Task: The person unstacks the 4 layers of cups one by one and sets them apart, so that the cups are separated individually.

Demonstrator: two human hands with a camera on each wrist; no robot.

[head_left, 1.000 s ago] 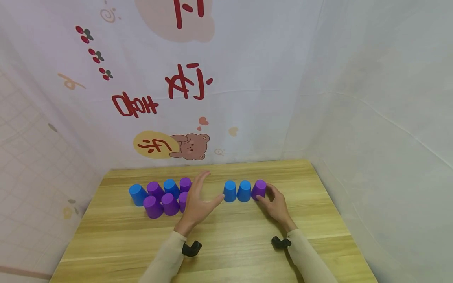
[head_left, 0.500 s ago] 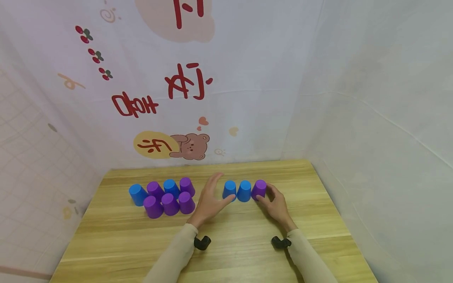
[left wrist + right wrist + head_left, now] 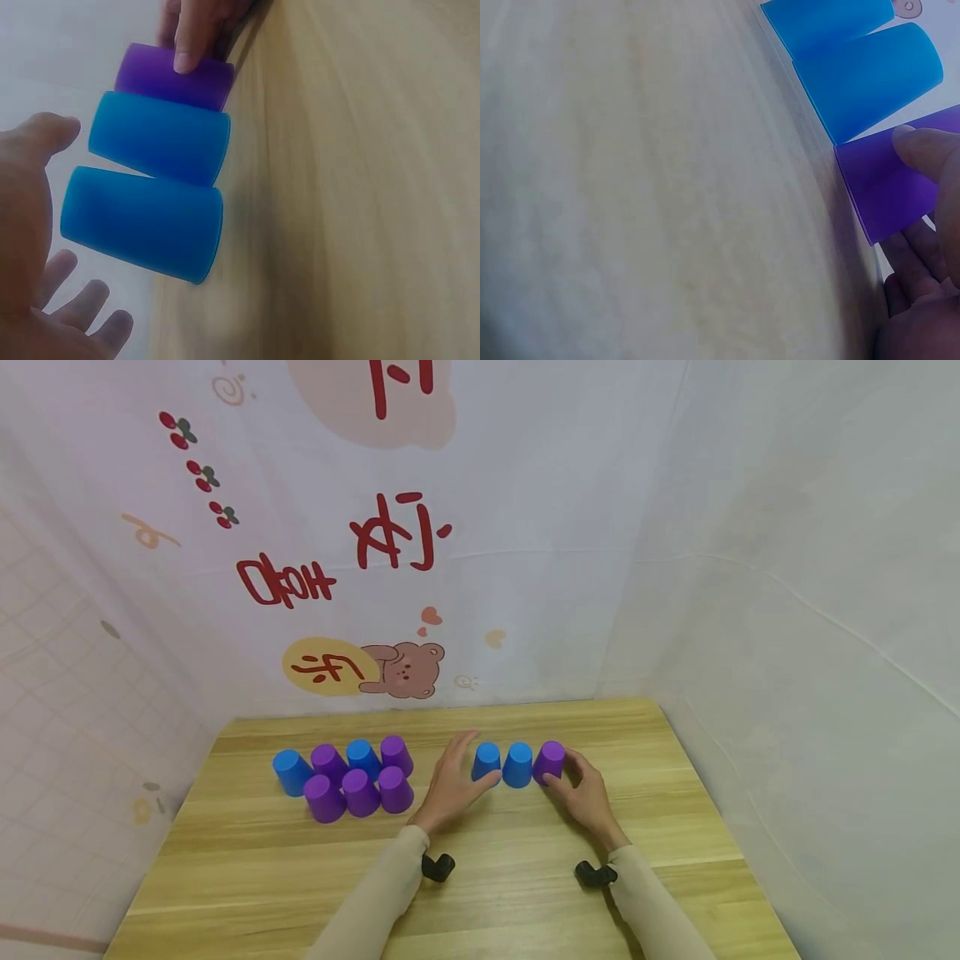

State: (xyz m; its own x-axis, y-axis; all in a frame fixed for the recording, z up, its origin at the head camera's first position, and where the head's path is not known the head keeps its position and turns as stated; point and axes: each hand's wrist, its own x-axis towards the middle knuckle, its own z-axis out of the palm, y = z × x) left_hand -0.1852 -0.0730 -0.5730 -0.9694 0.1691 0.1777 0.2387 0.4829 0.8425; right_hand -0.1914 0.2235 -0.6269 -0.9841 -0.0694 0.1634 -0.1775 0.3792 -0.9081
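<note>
Three upside-down cups stand in a row on the wooden table [image 3: 517, 893]: a left blue cup [image 3: 486, 755], a middle blue cup [image 3: 517, 765] and a purple cup [image 3: 551, 755]. My left hand [image 3: 453, 787] is spread around the left blue cup, thumb in front and fingers to its left and behind. In the left wrist view a gap shows between the thumb [image 3: 56, 133] and that cup [image 3: 142, 223]. At the row's right end my right hand [image 3: 589, 800] holds the purple cup, its thumb [image 3: 922, 150] on the near side and fingers partly hidden behind.
Left of the row, several more upside-down cups stand in two lines: a back line with a blue cup [image 3: 292, 772] at its left end, and a front line of purple cups [image 3: 362, 795]. A printed white cloth [image 3: 540, 627] hangs behind the table, and pale cloth flanks both sides.
My left hand has moved right, from beside the front purple cups to around the left blue cup. The right hand stays at the purple cup, and the cups stand where they were.
</note>
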